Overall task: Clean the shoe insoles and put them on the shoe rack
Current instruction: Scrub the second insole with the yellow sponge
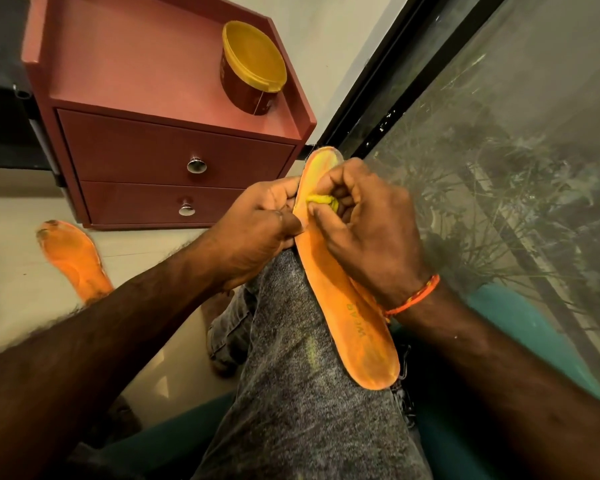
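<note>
Orange foam insole (pixel 347 299) lies lengthwise on our right knee, over grey denim jeans (pixel 291 393), toe end pointing away toward the window. Our left hand (pixel 257 233) pinches its left edge near the forefoot, thumb on top. Our right hand (pixel 364 230) is curled round a small yellow cloth (pixel 321 202), pressing it onto the upper face of the insole near the toe; the foam there looks paler and yellowish. The two hands sit close together, both on the same insole, one at each side. An orange thread band (pixel 416 296) sits on our right wrist.

Second orange insole (pixel 75 261) lies flat on the pale floor (pixel 14 271) to the left, dark smudges at its toe end, partly hidden by our left forearm. Beyond it a reddish two-drawer cabinet (pixel 174 157) with metal knobs carries a dark red tub with a yellow lid (pixel 252 69) on top. Dark-framed glass window (pixel 499 133) at right. Shoe rack not identifiable in view.
</note>
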